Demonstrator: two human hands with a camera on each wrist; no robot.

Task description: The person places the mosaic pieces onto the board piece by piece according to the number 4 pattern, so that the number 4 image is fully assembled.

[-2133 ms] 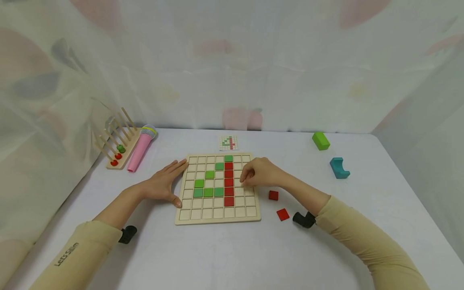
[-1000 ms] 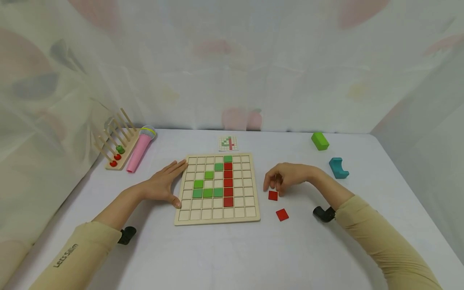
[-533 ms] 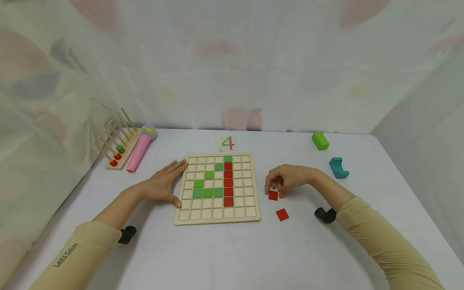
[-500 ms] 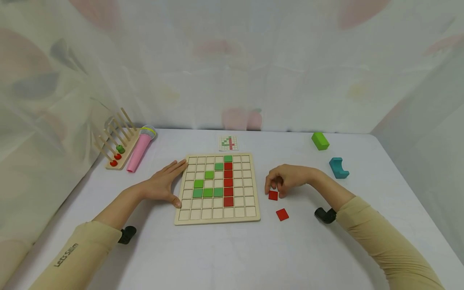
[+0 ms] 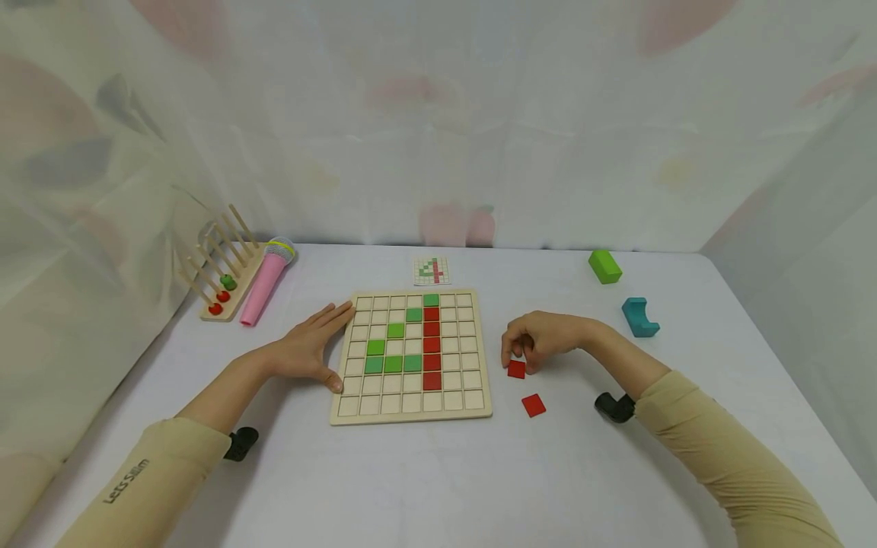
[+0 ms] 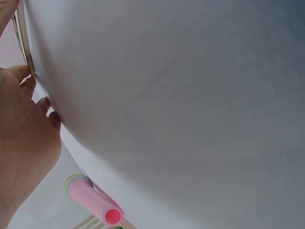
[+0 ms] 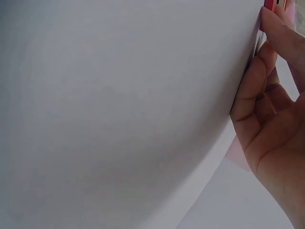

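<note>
A square wooden grid board (image 5: pixel 452 402) lies flat on the table, with a column of red tiles (image 5: pixel 432 345) and several green tiles (image 5: pixel 393 364) in its cells. My left hand (image 5: pixel 304 346) rests against the board's left edge, fingers spread, thumb at the lower part of that edge. To the right of the board, my right hand (image 5: pixel 544 332) pinches a loose red tile (image 5: pixel 517 370) at table level between thumb and finger. The right wrist view shows the thumb on the red tile's edge (image 7: pixel 270 5). Another red tile (image 5: pixel 534 405) lies nearer, untouched.
A small pattern card (image 5: pixel 432 271) lies behind the board. At the left stand a pegged wooden rack (image 5: pixel 233 297) with beads and a pink toy microphone (image 5: pixel 263 288). A green block (image 5: pixel 606 267) and a teal arched block (image 5: pixel 640 318) sit at the right.
My right hand has moved from over the board's right side to the loose red tile and taken hold of it. The left hand has stayed at the board's edge.
</note>
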